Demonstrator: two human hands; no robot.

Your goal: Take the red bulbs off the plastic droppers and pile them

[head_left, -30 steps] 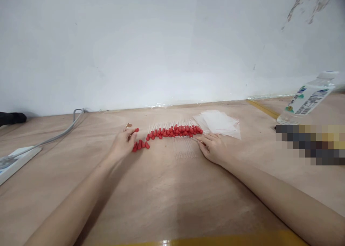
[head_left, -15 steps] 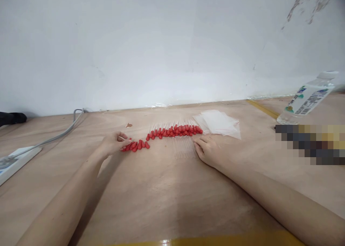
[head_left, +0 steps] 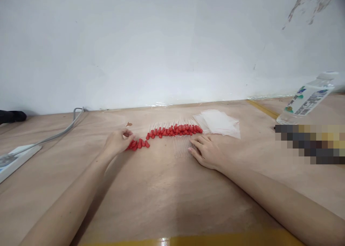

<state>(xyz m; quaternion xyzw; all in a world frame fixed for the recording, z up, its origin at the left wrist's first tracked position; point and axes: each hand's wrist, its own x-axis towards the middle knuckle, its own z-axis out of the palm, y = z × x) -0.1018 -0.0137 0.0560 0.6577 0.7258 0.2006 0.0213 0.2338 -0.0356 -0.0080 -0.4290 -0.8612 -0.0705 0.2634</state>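
A long row of red rubber dropper bulbs (head_left: pixel 182 130) lies across the wooden table, with thin clear tubes behind and in front of it. At its left, a smaller group of loose red bulbs (head_left: pixel 140 144) rests beside my left hand (head_left: pixel 118 141). The thumb and fingers of that hand are bent together over the group's left end; what they hold, if anything, is too small to make out. My right hand (head_left: pixel 207 151) lies palm down with fingers apart, its fingertips at the right edge of the clear tubes (head_left: pixel 182 147).
White and clear plastic bags (head_left: pixel 219 122) are piled behind my right hand. A labelled bottle (head_left: pixel 308 98) stands at the right, near a blurred patch. On the left are a white power strip (head_left: pixel 20 158) and grey cable (head_left: pixel 60 132). A wall rises behind the table.
My left hand has shifted right, covering more of the small group's left end. My right hand has slid slightly left onto the tubes, with its thumb further from the fingers.
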